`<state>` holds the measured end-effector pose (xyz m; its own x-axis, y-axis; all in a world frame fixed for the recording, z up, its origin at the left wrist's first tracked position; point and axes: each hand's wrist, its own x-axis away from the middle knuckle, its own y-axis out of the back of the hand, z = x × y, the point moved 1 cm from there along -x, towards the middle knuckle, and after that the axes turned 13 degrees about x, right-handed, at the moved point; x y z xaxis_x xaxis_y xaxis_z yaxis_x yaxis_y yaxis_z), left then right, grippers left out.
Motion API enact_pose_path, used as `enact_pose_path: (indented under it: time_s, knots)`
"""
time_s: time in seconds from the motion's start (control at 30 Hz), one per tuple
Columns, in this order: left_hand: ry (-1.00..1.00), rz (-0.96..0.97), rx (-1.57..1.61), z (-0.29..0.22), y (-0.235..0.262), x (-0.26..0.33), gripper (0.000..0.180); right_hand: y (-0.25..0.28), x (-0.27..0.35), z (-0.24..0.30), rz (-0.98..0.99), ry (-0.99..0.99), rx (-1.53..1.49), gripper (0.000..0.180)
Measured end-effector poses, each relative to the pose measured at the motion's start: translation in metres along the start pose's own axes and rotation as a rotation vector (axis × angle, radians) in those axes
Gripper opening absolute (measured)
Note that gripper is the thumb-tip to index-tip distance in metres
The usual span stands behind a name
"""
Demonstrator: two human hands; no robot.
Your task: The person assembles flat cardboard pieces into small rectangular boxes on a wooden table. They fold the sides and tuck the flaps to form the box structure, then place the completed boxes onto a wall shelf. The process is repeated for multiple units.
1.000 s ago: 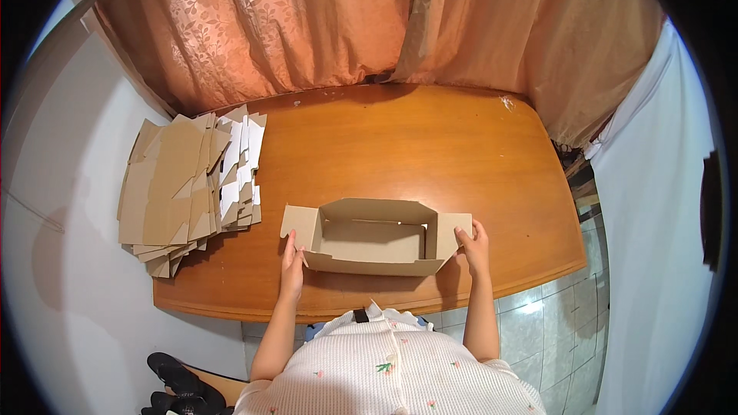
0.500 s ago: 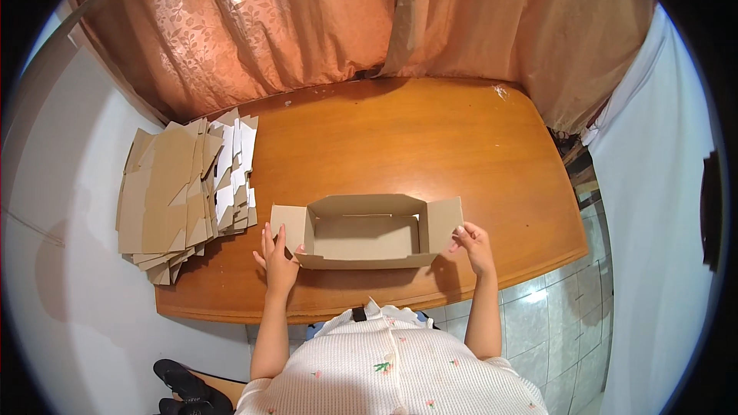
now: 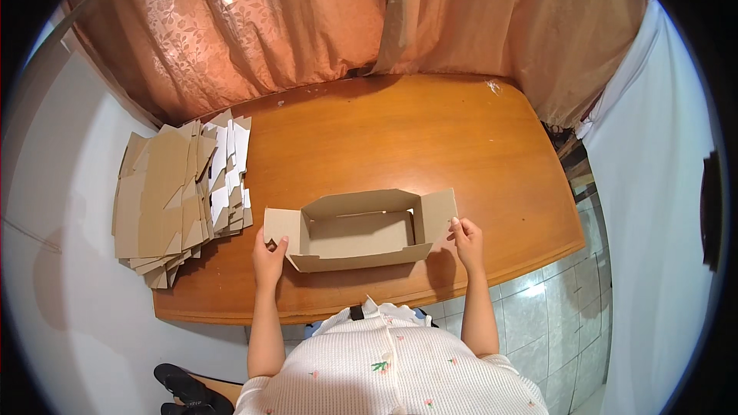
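Observation:
A half-folded brown cardboard box point(image 3: 357, 234) lies open-topped on the wooden table point(image 3: 400, 138), near its front edge. Its long walls stand up and a flap sticks out flat at each end. My left hand point(image 3: 269, 255) grips the left end flap, thumb on top. My right hand point(image 3: 467, 238) holds the edge of the right end flap with its fingertips. Both forearms come up from the lower edge on either side of the box.
A stack of flat brown and white cardboard blanks point(image 3: 181, 188) lies on the table's left end, partly overhanging it. Peach curtains point(image 3: 346, 23) hang behind the table. Tiled floor point(image 3: 553, 315) shows at the right, and black shoes point(image 3: 184, 396) at the lower left.
The box and both hands sit a little further left and nearer than a second ago. My left hand has shifted from the box's front corner onto the left end flap.

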<state>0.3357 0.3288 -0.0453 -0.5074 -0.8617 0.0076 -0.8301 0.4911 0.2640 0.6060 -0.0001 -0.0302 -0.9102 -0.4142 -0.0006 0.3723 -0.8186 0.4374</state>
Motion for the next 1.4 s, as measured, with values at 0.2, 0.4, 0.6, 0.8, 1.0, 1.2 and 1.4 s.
enact_pose_path:
  time_s: [0.2,0.4,0.6,0.8,1.0,1.2,1.4]
  knots:
    - [-0.138,-0.016,0.111,-0.012,-0.003,0.005,0.024,0.000,0.006,-0.001,-0.292,0.193,0.183,0.033]
    - [-0.084,-0.052,-0.086,-0.030,0.000,0.017,0.030,-0.030,0.033,0.069,-0.324,0.532,0.288,0.023]
    - [-0.150,-0.080,-0.054,-0.027,0.002,0.020,0.029,-0.054,0.049,0.080,-0.182,0.697,0.474,0.031]
    - [-0.097,-0.094,0.098,-0.028,0.000,0.020,0.025,-0.055,0.047,0.070,-0.129,0.639,0.502,0.032]
    - [-0.073,-0.088,0.042,-0.030,-0.003,0.015,0.022,-0.054,0.044,0.063,-0.097,0.322,0.684,0.047]
    - [-0.400,-0.260,0.000,-0.034,-0.010,0.020,0.019,-0.056,0.041,0.055,-0.022,0.175,0.664,0.065]
    - [-0.942,-0.004,-0.110,-0.069,-0.039,0.060,0.029,-0.067,0.042,0.044,-0.028,0.229,0.652,0.063]
